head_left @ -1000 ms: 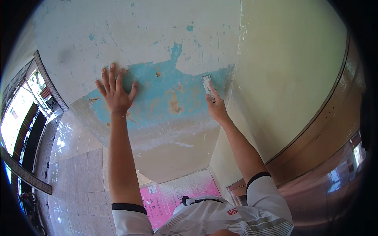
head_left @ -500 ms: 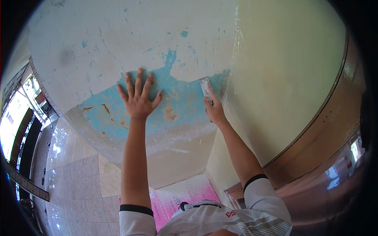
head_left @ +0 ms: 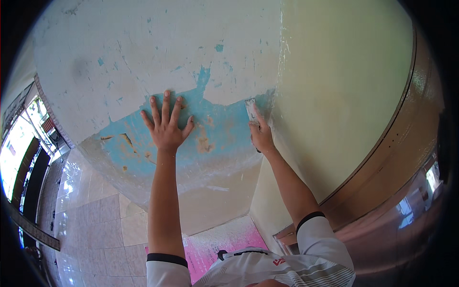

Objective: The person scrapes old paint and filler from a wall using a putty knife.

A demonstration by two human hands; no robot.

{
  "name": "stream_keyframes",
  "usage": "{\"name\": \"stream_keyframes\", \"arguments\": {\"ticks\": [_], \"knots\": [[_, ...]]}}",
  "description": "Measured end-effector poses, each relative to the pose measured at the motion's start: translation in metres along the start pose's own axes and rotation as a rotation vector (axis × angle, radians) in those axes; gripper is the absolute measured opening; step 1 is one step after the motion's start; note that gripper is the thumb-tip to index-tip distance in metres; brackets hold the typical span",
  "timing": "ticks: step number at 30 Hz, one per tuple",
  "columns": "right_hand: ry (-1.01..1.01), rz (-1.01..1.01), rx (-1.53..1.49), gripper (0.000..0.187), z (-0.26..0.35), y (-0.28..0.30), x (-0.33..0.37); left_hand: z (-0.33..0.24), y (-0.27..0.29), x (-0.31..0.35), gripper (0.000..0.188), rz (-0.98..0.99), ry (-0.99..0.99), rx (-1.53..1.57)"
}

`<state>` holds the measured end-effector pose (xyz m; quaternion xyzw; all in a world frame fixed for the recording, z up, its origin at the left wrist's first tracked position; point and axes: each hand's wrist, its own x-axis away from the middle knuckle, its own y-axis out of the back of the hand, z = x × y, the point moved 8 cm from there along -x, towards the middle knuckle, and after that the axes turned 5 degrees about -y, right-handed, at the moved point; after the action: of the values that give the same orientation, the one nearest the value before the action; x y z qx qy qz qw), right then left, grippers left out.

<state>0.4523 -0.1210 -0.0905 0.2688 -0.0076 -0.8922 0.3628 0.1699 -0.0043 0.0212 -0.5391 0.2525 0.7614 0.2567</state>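
Flat against the wall [head_left: 110,52], my left hand [head_left: 167,129] rests with fingers spread on a bare blue patch [head_left: 224,129]. My right hand [head_left: 262,137] grips a putty knife [head_left: 251,109], whose pale, smeared blade touches the wall near the inner corner. The blade's edge lies at the border between the blue patch and the whitish coat above it. The knife's handle is mostly hidden in my fist. Brown stains and peeled spots mark the blue area, and small blue flecks show through the whitish coat.
A yellowish wall [head_left: 334,86] meets this wall at the right corner. Beyond it curves a brown wooden frame [head_left: 382,143]. Below lies a pink sheet [head_left: 201,253] sprinkled with pale debris. Shiny floor tiles [head_left: 100,215] stretch left toward a bright opening [head_left: 19,153].
The view has shifted slightly. The putty knife stays near the corner, its blade a little lower against the whitish border. My left hand remains spread on the blue patch.
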Motion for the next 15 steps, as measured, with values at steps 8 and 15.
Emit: {"name": "stream_keyframes", "arguments": {"ticks": [8,15], "knots": [[0.001,-0.033,0.028,0.068,0.0056,0.0033,-0.0015,0.0013,0.0004,-0.0003,0.063,-0.011,0.003,-0.010],[-0.011,-0.067,0.037,0.068,0.0072,0.0020,-0.0022,0.0018,0.0001,-0.0006,0.062,-0.025,-0.012,-0.013]]}}
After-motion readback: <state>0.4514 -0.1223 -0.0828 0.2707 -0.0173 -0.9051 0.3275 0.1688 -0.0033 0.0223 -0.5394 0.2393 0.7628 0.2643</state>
